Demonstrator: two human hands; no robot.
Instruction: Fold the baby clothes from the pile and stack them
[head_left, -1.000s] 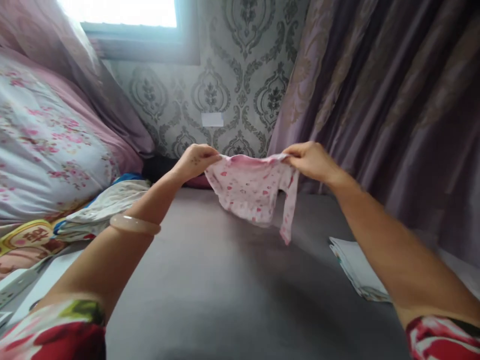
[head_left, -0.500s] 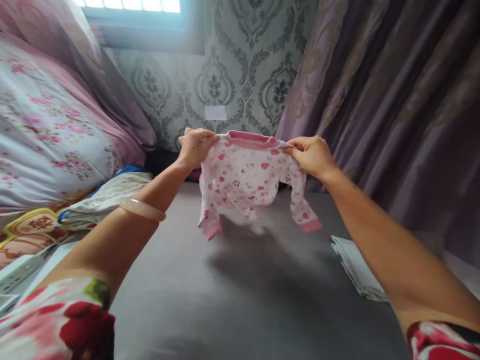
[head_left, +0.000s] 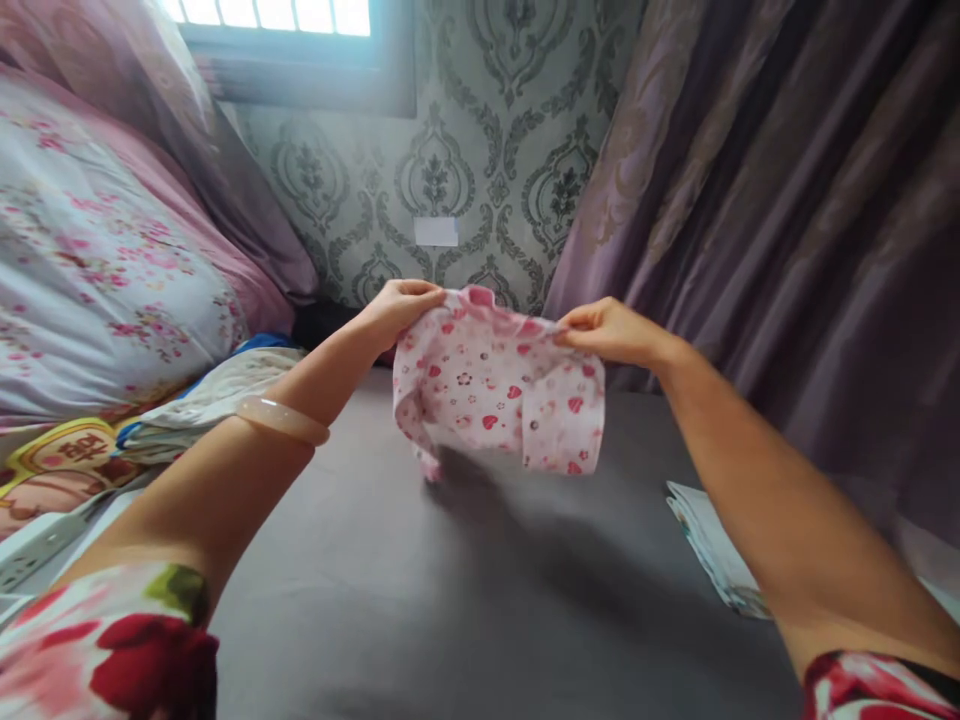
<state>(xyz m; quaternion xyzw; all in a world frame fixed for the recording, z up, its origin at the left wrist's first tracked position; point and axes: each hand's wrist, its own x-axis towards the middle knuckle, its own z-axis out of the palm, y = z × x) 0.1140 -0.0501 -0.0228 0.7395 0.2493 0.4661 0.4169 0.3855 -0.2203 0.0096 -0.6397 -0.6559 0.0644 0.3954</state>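
A small white baby shirt (head_left: 480, 385) with pink and red hearts and a pink neckband hangs in the air between my hands. My left hand (head_left: 401, 312) pinches its left shoulder. On the opposite shoulder, close to the neckband, my right hand (head_left: 611, 332) has its fingers closed over the cloth. The right sleeve lies folded across the front of the shirt, while the left one dangles with its pink cuff low. Below the shirt is a grey sheet (head_left: 480, 610), on which its shadow falls.
A folded pale cloth (head_left: 716, 550) lies on the sheet beside my right forearm. At left are floral bedding (head_left: 112, 260), a crumpled light garment (head_left: 217, 390), a yellow printed item (head_left: 56, 460) and a white power strip (head_left: 41, 555). Purple curtains (head_left: 787, 220) hang at right.
The shirt has come slightly lower, and its right sleeve has swung inward over the front. My right hand has moved a little left and down. Both hands keep their hold.
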